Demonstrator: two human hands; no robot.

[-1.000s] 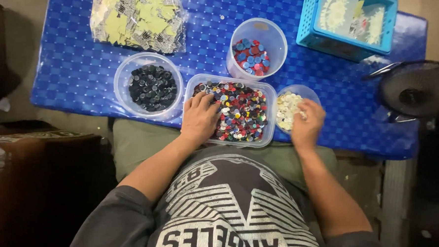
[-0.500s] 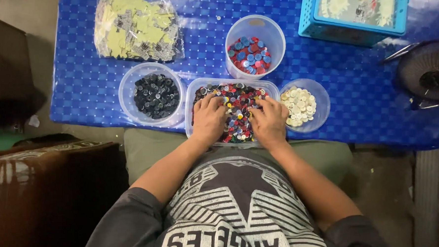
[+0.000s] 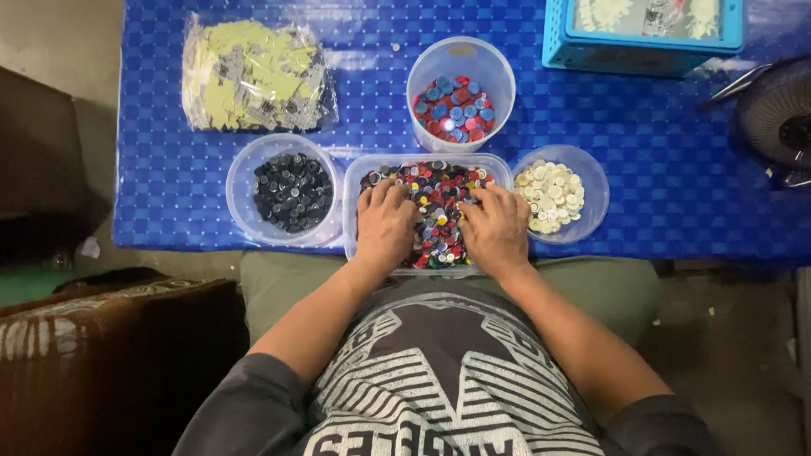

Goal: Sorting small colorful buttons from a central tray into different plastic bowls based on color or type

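Blue checked cloth covers the tabletop point(image 3: 240, 199), seen from the head camera looking straight down at a seated person. Both hands lie palm-down in a clear rectangular tub point(image 3: 357, 166) of mixed buttons point(image 3: 436, 204), which sits at the near edge, directly before the torso, within easy reach of both arms. The left hand point(image 3: 384, 227) rests on the tub's left half, fingers spread and slightly curled into the pile; the right hand point(image 3: 495, 229) rests on the right half in the same flat, loosely open pose. Whether either pinches a single button cannot be told.

Three round clear tubs ring the mixed tub, each touching or just beside it, apparently so that one colour group lies a short reach from the pile: dark buttons point(image 3: 292, 189) on the left, cream buttons point(image 3: 552, 194) on the right, red-and-blue buttons point(image 3: 455, 109) behind. Farther back lie a clear bag of pale yellow pieces point(image 3: 253, 75) and a blue basket point(image 3: 644, 53). A small fan point(image 3: 793, 120) stands at the right edge.
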